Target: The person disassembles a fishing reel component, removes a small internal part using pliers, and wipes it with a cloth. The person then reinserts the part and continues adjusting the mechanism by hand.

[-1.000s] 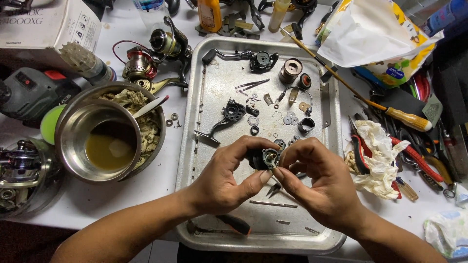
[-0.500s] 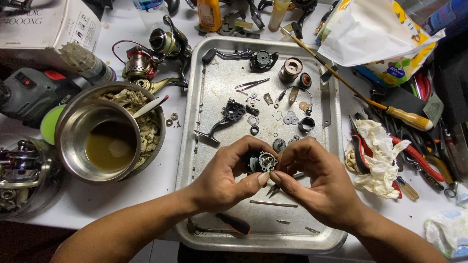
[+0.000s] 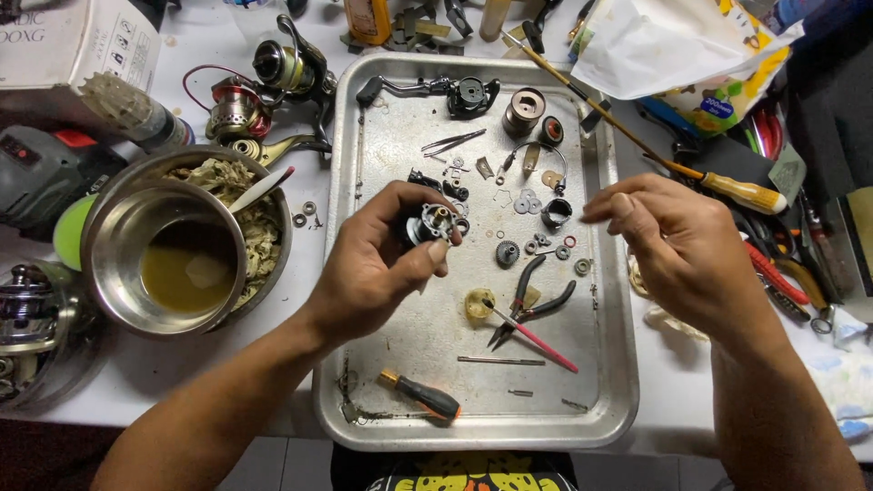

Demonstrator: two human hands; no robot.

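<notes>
Under left-hand fingers [image 3: 414,223], half-hidden reel part [image 3: 435,221]

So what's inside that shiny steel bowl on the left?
The steel bowl holds a murky yellow-brown liquid with a pale patch in it. Whether anything lies beneath the liquid cannot be seen. The bowl sits in a larger bowl packed with frayed pale wadding and a white stick.

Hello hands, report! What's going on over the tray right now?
Left hand pinches small black reel part over metal tray. Right hand empty, apart. Pliers lie below, not blocking.
</notes>
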